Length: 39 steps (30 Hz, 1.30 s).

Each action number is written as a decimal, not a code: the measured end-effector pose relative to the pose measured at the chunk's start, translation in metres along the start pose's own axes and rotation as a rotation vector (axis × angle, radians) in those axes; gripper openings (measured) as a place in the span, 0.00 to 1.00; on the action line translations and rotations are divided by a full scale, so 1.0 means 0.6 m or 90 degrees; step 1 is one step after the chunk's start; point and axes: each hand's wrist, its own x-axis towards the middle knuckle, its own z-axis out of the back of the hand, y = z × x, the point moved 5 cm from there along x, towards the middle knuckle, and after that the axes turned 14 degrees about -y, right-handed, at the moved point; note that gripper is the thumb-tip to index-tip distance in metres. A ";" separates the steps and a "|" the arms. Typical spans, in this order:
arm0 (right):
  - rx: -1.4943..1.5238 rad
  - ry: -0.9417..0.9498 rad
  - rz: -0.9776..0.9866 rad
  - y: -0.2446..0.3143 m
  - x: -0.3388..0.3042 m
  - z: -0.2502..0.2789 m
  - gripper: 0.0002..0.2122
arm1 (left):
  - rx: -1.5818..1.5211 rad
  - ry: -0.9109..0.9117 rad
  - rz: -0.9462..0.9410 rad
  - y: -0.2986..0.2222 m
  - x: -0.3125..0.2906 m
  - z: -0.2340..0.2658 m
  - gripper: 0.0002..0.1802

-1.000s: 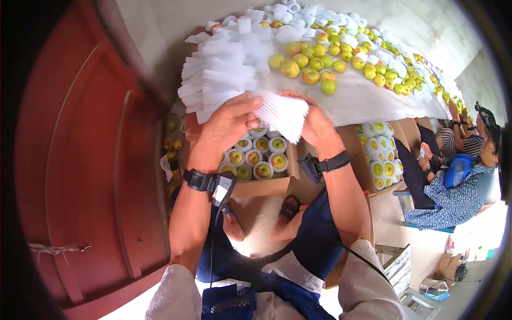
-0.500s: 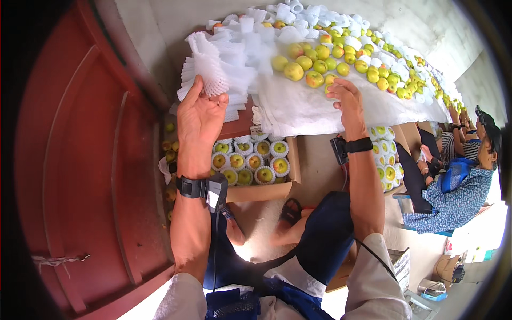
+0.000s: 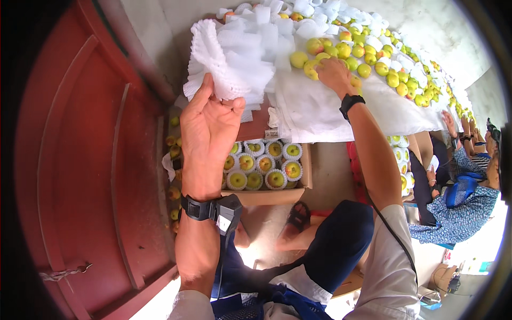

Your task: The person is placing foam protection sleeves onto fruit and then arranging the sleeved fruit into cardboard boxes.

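Note:
My left hand [image 3: 210,120], palm up, is closed on a white foam net sleeve [image 3: 210,50] that stands up from the fingers. Behind it lies a stack of flat white foam sleeves [image 3: 250,53]. At the near edge of the apple pile, my right hand [image 3: 335,74] curls its fingers around a yellow-green apple [image 3: 311,69]; its fingertips are partly hidden. Another apple [image 3: 356,81] lies beside that hand on the white cloth [image 3: 304,114].
Below the table edge, a cardboard box [image 3: 261,197] holds apples in foam sleeves. Loose apples [image 3: 405,88] and foam sleeves spread far right. A red door [image 3: 80,160] stands at the left. People [image 3: 453,213] sit at the right, by another box of sleeved apples [image 3: 402,160].
My right hand has gone forward and slightly left into the apples, its fingers curling round one. The left hand keeps the foam sleeve. The view has shifted a little.

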 end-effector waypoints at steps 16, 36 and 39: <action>0.300 0.128 0.035 0.031 -0.087 -0.004 0.29 | -0.021 0.117 0.023 0.007 0.003 -0.004 0.15; 0.245 0.120 -0.146 -0.003 -0.196 0.075 0.42 | 0.081 0.051 0.006 0.001 -0.006 -0.004 0.13; 0.277 0.121 -0.151 -0.012 -0.197 0.071 0.42 | 0.092 0.020 0.002 0.005 -0.001 -0.001 0.12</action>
